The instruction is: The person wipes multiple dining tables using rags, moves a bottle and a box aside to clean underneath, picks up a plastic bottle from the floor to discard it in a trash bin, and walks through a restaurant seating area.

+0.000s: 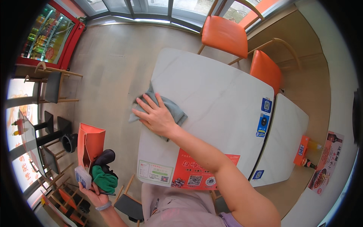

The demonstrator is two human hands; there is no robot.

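My right hand lies flat with fingers spread on a grey-green cloth, pressing it on the white marble-patterned table. Part of the cloth hangs past the table's left edge. Off to the lower left, my left hand carries a bundle away from the tabletop. In it are a small translucent plastic box, an open orange-red carton, a crumpled green cloth and a dark soft item. A thin dark object sticks out by the fingers; its kind is unclear.
A red printed sheet and a white-green sheet lie at the table's near edge. A second tabletop adjoins on the right, with bottles in an orange holder. Orange chairs stand beyond; a grey chair is near me.
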